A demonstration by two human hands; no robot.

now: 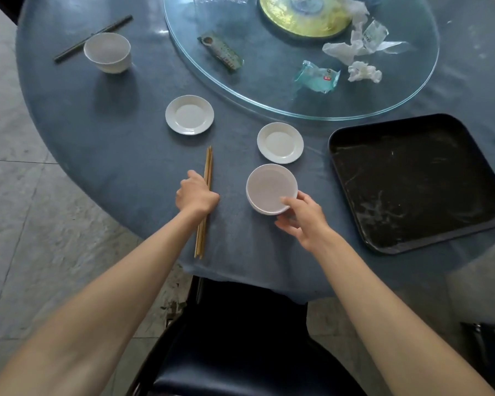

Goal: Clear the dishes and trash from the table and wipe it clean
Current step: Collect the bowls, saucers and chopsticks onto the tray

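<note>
Blue tablecloth [120,132]: R grip [300,217] pinching plain white bowl [270,188]; L grip [196,192] curled on wooden chopsticks [207,172].

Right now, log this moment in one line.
left hand: grips chopsticks | right hand: holds bowl | tray: empty

Chopsticks [205,201] lie left of the near bowl [270,189], tray [417,182] right, two saucers [280,142] behind

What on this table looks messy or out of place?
Crumpled tissues and empty wrappers lie scattered on the glass turntable. The black tray is smeared with whitish streaks. The dark chopsticks lie skewed behind a bowl. Nothing looks broken or spilled.
</note>
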